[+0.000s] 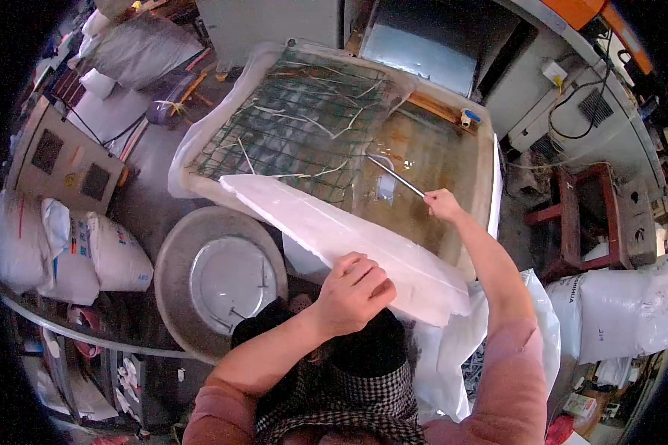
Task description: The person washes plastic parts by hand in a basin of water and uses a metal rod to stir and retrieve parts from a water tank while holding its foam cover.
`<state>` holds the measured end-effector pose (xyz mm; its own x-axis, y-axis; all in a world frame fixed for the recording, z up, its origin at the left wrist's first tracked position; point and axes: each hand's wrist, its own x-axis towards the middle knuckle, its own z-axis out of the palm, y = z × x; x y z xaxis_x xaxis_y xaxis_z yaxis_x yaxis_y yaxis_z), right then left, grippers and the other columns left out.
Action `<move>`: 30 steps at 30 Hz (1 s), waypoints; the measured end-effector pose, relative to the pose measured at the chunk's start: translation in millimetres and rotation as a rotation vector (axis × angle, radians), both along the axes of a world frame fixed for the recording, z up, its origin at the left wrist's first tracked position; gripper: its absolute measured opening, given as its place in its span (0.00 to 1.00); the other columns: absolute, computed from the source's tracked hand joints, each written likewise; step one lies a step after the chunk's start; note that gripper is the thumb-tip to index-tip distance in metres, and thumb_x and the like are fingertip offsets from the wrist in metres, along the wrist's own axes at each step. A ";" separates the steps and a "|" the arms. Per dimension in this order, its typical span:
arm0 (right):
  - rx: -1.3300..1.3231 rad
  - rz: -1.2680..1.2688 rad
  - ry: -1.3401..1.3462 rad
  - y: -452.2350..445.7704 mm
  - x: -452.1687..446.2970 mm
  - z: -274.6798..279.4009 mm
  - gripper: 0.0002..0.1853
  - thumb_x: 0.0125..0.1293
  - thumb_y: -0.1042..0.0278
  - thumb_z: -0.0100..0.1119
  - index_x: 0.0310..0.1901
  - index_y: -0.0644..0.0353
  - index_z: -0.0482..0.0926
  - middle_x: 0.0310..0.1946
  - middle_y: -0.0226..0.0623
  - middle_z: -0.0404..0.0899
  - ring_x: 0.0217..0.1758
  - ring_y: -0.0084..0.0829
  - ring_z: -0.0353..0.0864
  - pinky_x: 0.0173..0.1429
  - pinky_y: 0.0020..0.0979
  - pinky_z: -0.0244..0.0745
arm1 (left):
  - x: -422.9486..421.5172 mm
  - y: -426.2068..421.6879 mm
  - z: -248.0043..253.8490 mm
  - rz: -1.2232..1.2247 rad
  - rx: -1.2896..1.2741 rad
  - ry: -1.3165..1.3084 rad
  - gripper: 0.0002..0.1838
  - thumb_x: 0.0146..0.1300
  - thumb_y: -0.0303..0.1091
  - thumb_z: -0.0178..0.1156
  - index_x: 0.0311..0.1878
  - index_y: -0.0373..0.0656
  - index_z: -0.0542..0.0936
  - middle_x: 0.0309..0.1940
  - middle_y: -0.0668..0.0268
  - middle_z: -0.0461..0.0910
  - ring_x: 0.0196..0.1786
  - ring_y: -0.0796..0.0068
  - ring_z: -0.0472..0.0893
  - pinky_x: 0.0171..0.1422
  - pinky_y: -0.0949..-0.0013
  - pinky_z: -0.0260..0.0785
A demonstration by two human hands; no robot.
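Note:
My left hand is closed at the near edge of a white foam board, fingers curled over it. The board lies slanted across the near side of a large water tank. My right hand grips a thin metal rod, held over the tank's open water. The rod's far end reaches a small pale piece in the water; whether they are joined I cannot tell. A green mesh with whitish strips and clear film covers the tank's left part.
At the left stands a round basin with metal pieces inside. White sacks lie further left, others at the right. A red-brown wooden stool stands right of the tank. By my right arm an open plastic bag holds grey pieces.

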<state>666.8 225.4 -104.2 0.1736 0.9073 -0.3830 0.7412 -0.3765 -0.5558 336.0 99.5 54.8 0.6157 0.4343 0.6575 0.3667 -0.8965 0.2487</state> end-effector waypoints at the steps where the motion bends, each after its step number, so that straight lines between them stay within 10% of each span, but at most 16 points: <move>1: 0.002 0.008 -0.043 -0.8 -1.5 6.5 0.15 0.62 0.60 0.55 0.48 0.56 0.80 0.27 0.45 0.82 0.30 0.34 0.83 0.42 0.34 0.76 | -0.3 0.5 -1.4 0.003 -0.001 0.001 0.04 0.50 0.33 0.54 0.26 0.45 0.74 0.27 0.68 0.68 0.38 0.69 0.72 0.54 0.63 0.62; 7: 0.129 0.098 -0.232 -74.1 72.4 95.3 0.15 0.61 0.62 0.55 0.47 0.58 0.80 0.36 0.51 0.81 0.38 0.39 0.83 0.46 0.34 0.76 | -1.5 0.8 -0.7 -0.006 0.023 -0.012 0.10 0.38 0.34 0.61 0.29 0.46 0.78 0.28 0.70 0.68 0.37 0.68 0.72 0.51 0.58 0.62; 10: 0.072 -0.046 -0.228 -136.2 110.0 162.0 0.14 0.60 0.66 0.59 0.47 0.59 0.80 0.27 0.50 0.80 0.24 0.28 0.76 0.34 0.31 0.72 | -0.6 -2.7 -0.1 -0.020 0.042 -0.005 0.11 0.36 0.33 0.61 0.29 0.46 0.77 0.28 0.70 0.68 0.37 0.68 0.72 0.51 0.58 0.62; 14: 0.053 -0.143 -0.181 -220.5 140.9 222.8 0.14 0.61 0.72 0.57 0.48 0.63 0.80 0.18 0.32 0.74 0.18 0.18 0.68 0.24 0.26 0.66 | 0.8 -3.8 -6.0 -0.010 0.054 -0.028 0.12 0.34 0.31 0.61 0.28 0.45 0.77 0.27 0.69 0.67 0.36 0.68 0.72 0.51 0.58 0.61; 27: -0.017 -0.198 -0.090 -239.1 128.0 193.6 0.13 0.61 0.73 0.56 0.47 0.65 0.80 0.16 0.27 0.72 0.17 0.16 0.66 0.22 0.23 0.63 | -1.0 -8.4 -5.9 0.018 0.052 -0.042 0.06 0.43 0.28 0.58 0.27 0.45 0.74 0.27 0.68 0.66 0.36 0.69 0.72 0.51 0.61 0.61; 30: -0.019 -0.165 -0.090 -217.9 121.5 167.1 0.14 0.61 0.70 0.57 0.47 0.66 0.80 0.17 0.29 0.73 0.18 0.17 0.68 0.23 0.24 0.65 | -3.5 -5.7 -10.8 0.004 0.043 -0.055 0.13 0.32 0.28 0.62 0.28 0.45 0.77 0.27 0.69 0.66 0.36 0.68 0.72 0.50 0.58 0.61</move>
